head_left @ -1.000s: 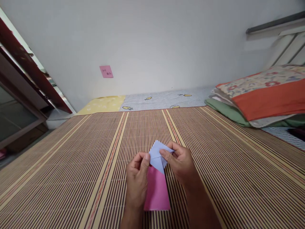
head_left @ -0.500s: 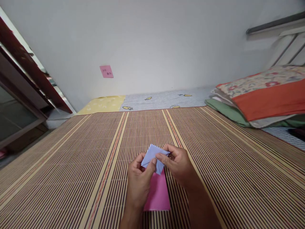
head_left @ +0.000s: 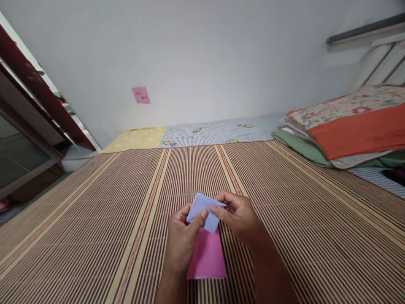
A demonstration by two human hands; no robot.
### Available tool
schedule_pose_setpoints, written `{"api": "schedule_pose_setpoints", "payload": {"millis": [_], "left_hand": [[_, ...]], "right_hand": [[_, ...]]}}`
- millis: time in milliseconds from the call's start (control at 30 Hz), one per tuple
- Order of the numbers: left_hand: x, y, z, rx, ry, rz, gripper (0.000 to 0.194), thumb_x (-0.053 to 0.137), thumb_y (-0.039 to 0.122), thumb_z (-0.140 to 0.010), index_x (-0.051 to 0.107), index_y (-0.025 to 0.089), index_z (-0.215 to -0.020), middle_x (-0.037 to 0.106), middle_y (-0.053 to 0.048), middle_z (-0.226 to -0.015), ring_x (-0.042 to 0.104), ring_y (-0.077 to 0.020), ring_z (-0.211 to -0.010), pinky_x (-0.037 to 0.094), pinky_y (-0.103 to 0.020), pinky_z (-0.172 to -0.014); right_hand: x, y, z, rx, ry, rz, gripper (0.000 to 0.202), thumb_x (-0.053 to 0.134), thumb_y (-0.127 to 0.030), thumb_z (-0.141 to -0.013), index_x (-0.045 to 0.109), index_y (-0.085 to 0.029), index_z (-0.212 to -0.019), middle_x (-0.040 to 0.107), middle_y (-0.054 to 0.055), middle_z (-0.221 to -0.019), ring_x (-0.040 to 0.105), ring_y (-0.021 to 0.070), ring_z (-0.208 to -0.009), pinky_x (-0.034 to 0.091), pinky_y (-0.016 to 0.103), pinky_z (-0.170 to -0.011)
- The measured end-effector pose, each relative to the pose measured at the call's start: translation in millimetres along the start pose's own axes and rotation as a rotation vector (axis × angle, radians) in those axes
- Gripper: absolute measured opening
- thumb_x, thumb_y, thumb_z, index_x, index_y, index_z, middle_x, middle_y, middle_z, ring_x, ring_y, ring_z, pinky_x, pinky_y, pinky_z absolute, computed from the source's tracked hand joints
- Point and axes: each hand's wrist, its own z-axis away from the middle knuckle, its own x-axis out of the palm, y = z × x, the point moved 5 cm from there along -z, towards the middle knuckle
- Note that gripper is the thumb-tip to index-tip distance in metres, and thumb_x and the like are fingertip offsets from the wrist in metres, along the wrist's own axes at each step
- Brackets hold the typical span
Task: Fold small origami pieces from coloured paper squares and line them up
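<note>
A small piece of folded light-blue paper (head_left: 200, 204) is held up between both hands, its corners pointing outward. My left hand (head_left: 182, 230) grips its left side, thumb pressed flat on the front face. On the right edge, my right hand (head_left: 236, 217) pinches the paper between thumb and fingers; some of those fingers are hidden behind it. Below the blue paper lies a bright pink sheet or packet (head_left: 208, 257) on the striped mat (head_left: 126, 211), its upper end covered by the hands and the blue paper.
Folded bedding (head_left: 357, 126) in orange, floral and green is piled at the right. A pink note (head_left: 141, 95) sticks to the wall (head_left: 215, 55) ahead. Patterned cloth (head_left: 211, 133) borders the mat's far edge. A dark-red frame (head_left: 41, 84) stands at left.
The blue paper has tilted slightly, and the fold lines on its face show less. Both hands keep their hold, with the left shifted a little left. More of the pink piece's left side shows.
</note>
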Motion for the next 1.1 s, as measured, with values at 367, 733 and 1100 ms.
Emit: {"api": "schedule_pose_setpoints", "payload": {"millis": [367, 733, 1100], "left_hand": [[2.2, 1, 1, -0.033, -0.011, -0.017, 0.026, 0.079, 0.037, -0.082, 0.079, 0.015, -0.097, 0.074, -0.005, -0.081, 0.065, -0.0169, -0.071, 0.053, -0.028, -0.071], [4.5, -2, 3, 0.007, 0.041, 0.003, 0.03, 0.077, 0.039, -0.084, 0.078, 0.014, -0.1, 0.072, -0.005, -0.078, 0.064, -0.0167, -0.068, 0.053, -0.028, -0.067], [2.6, 1, 2, -0.013, 0.04, -0.055, 0.027, 0.077, 0.039, -0.083, 0.076, 0.013, -0.085, 0.065, -0.002, -0.069, 0.057, -0.0132, -0.061, 0.047, -0.023, -0.058]], "right_hand": [[-3, -13, 2, -0.064, 0.032, 0.164, 0.029, 0.063, -0.031, -0.094, 0.057, -0.019, -0.068, 0.049, -0.004, -0.063, 0.046, 0.0128, -0.06, 0.036, 0.027, -0.057], [1, -9, 2, -0.05, 0.048, 0.13, 0.033, 0.062, -0.033, -0.093, 0.051, -0.02, -0.065, 0.043, -0.006, -0.059, 0.04, 0.0116, -0.056, 0.033, 0.025, -0.052], [-13, -2, -1, -0.054, 0.097, 0.121, 0.028, 0.062, -0.037, -0.095, 0.062, -0.019, -0.073, 0.057, -0.002, -0.065, 0.053, 0.0141, -0.061, 0.042, 0.026, -0.059]]}}
